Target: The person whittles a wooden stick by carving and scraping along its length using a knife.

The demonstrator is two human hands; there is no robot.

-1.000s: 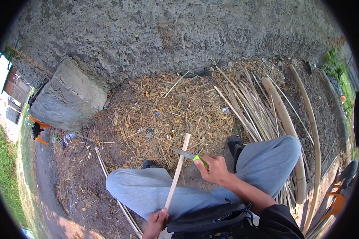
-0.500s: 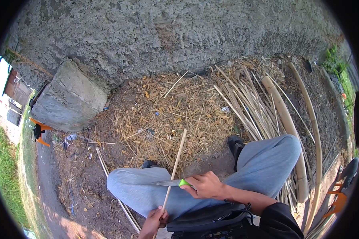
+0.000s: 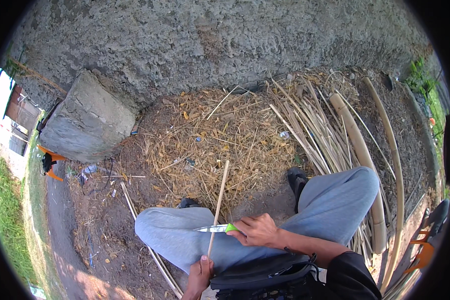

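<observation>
From the head view, the person sits low with both knees in grey trousers spread apart, a dark shoe [image 3: 297, 181] showing beside the right knee. The left hand [image 3: 200, 274], at the lower edge of the picture, has its fingers clenched around the bottom end of a thin pale stick [image 3: 218, 210], which rises nearly upright, tilted slightly to the right, between the knees; its top end stands free above the straw-covered ground [image 3: 220, 135]. The right hand [image 3: 257, 231] grasps the green handle of a knife [image 3: 216, 228], fingers wrapped tight round it. The blade points toward the person's left and lies across the stick low down, just above the left hand, touching it or very nearly so; which, the picture does not settle.

Ahead of the knees lies open ground, littered with straw and shavings, running up to a rough grey wall [image 3: 225, 45]. To the left a big stone block [image 3: 85, 120] sits against that wall, well apart from the hands. To the right, a pile of split cane strips [image 3: 310, 130] and two thick bamboo poles [image 3: 357, 150] crowd close beside the right leg, leaving little room on that side. A second thin stick [image 3: 150, 245] lies on the dirt beside the left thigh.
</observation>
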